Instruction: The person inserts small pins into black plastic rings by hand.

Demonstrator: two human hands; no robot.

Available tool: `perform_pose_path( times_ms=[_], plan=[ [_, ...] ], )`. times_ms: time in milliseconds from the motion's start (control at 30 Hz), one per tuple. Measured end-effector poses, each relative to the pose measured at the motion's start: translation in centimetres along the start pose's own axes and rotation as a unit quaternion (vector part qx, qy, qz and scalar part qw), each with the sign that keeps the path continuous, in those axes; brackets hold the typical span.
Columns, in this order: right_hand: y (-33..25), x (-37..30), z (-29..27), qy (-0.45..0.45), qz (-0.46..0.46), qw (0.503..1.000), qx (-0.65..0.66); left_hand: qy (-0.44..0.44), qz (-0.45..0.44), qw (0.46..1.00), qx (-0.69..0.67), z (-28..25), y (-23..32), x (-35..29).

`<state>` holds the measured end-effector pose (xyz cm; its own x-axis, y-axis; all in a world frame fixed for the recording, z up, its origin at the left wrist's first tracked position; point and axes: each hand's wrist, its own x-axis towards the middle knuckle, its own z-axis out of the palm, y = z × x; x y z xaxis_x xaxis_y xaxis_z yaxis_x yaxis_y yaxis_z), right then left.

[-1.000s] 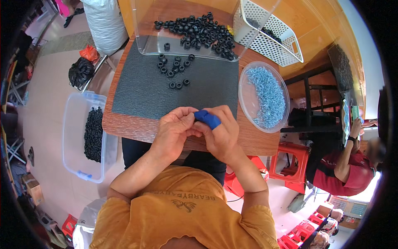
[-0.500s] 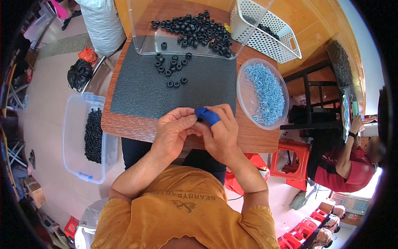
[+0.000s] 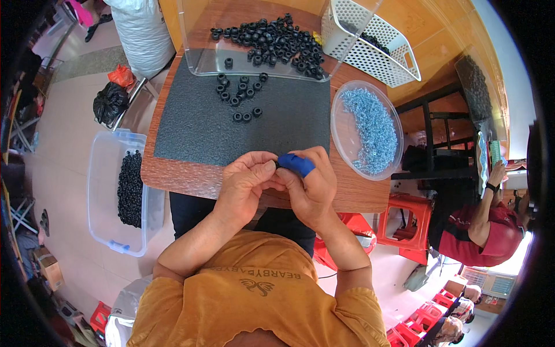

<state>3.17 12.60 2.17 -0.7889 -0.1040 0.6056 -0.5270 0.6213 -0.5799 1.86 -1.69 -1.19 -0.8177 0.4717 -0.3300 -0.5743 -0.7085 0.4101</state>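
Both hands meet above the near edge of the wooden table (image 3: 173, 178). My left hand (image 3: 245, 182) pinches a small black piece (image 3: 277, 165), mostly hidden by the fingertips. My right hand (image 3: 309, 188) closes on the same piece from the other side; a blue covering (image 3: 296, 165) wraps its index finger. Just beyond lies a dark textured mat (image 3: 202, 130), with several loose black ring-shaped parts (image 3: 237, 117) on it. More of these parts (image 3: 272, 43) are heaped in a clear plastic bin (image 3: 202, 70) at the table's far side.
Right of the mat is a round clear tub (image 3: 341, 151) of small light-blue pieces (image 3: 370, 133). A white perforated basket (image 3: 376, 61) stands behind it. On the floor at left is a clear box (image 3: 103, 202) of black parts. A red stool (image 3: 407, 217) and a co-worker (image 3: 485, 237) are at right.
Both hands have shifted slightly to the right, and the blue-covered finger now lies flatter across the small piece. The loose parts on the mat look unmoved.
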Motion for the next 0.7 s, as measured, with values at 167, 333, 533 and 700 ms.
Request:
perform_pose_path(
  times_ms=[167,333,533,700],
  plan=[
    [0.0,0.6,-1.3,-0.021,0.009,1.000,-0.008,-0.013,0.031,0.999,0.036,-0.5,-0.3,0.2],
    [0.4,0.7,-2.0,-0.050,0.065,0.996,0.047,-0.011,0.035,0.997,0.065,0.3,-0.3,-0.2],
    [1.0,1.1,-2.4,-0.123,0.055,0.988,0.082,-0.001,0.006,0.992,0.129,0.6,0.2,-0.3],
    [1.6,1.0,-2.5,-0.119,0.019,0.991,0.065,-0.007,-0.081,0.991,0.110,0.2,0.9,0.3]
  ],
)
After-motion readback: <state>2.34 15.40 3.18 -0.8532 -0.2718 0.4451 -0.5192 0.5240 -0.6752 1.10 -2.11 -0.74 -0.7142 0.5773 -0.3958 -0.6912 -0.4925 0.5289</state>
